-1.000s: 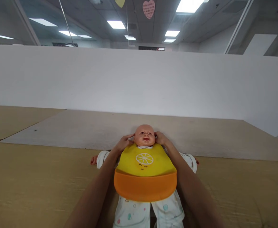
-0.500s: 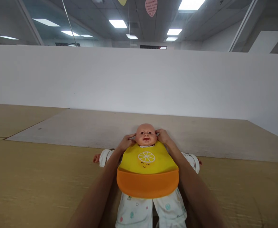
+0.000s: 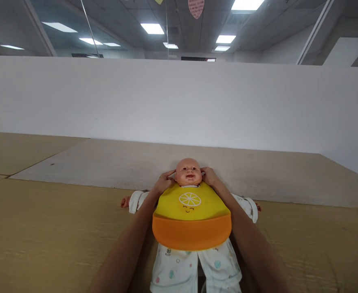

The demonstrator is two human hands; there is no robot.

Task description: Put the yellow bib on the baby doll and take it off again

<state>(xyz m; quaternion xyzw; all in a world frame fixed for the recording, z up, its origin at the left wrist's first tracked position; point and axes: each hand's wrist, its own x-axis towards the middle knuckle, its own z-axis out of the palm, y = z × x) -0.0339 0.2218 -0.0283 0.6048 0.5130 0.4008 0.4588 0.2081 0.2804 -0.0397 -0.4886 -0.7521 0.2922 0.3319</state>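
A baby doll (image 3: 188,171) lies on its back, arms spread, in a white patterned outfit (image 3: 174,270). Across its chest is a yellow bib (image 3: 190,207) with a citrus-slice print and an orange catch pocket (image 3: 192,232). At the left side of the doll's neck, my left hand (image 3: 164,182) is closed on the bib's upper edge, its index finger reaching along the head. My right hand (image 3: 209,176) is closed at the opposite side, gripping the bib's other neck end. Fingertips of both hands are partly hidden behind the head and bib.
The doll rests on a tan wooden surface (image 3: 59,236), with a paler grey board (image 3: 120,162) beyond its shoulders. A white low wall (image 3: 179,101) rises behind, topped by glass panels. A pink paper note (image 3: 196,7) hangs on the glass.
The doll's head has tipped back slightly, and the bib's lower edge sits a little higher. Both hands stay at the neck. The camera view has shifted slightly.
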